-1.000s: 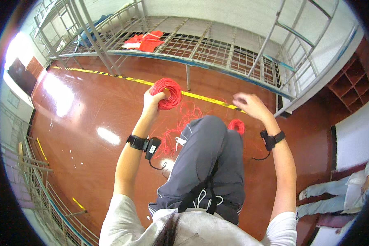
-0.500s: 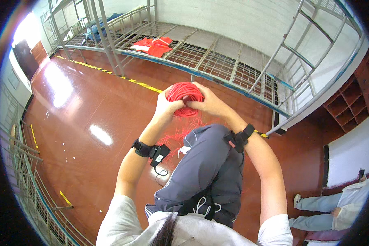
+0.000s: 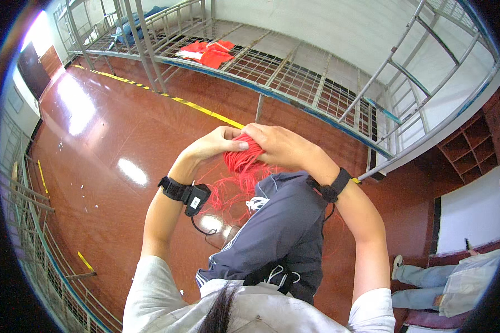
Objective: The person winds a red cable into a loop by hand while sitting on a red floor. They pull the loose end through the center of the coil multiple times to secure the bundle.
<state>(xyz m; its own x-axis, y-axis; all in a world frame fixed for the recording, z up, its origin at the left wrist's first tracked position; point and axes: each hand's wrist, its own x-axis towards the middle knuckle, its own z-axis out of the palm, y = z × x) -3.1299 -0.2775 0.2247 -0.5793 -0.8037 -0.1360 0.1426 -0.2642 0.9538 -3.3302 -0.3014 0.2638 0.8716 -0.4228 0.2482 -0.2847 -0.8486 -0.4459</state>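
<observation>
Coil of red cord (image 3: 243, 159), one: held above the floor (image 3: 89, 191), before the front edge of the metal bed frame (image 3: 260, 90).
Left hand (image 3: 214, 145): fingers gripping the coil's upper left side, thumb across the strands.
Right hand (image 3: 280, 145): fingers bent over the coil's upper right, gripping it; fingertips partly hidden.
Loose red strands (image 3: 219, 194): tangled, on the floor below.
Red cloth (image 3: 215, 56): on the bed frame, near its front edge.

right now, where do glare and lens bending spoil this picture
Head view: white glare washes out patches of floor at left; head view: the fisheye curves the bed's blue rail; head view: loose red strands are too fine to trace singly.
</observation>
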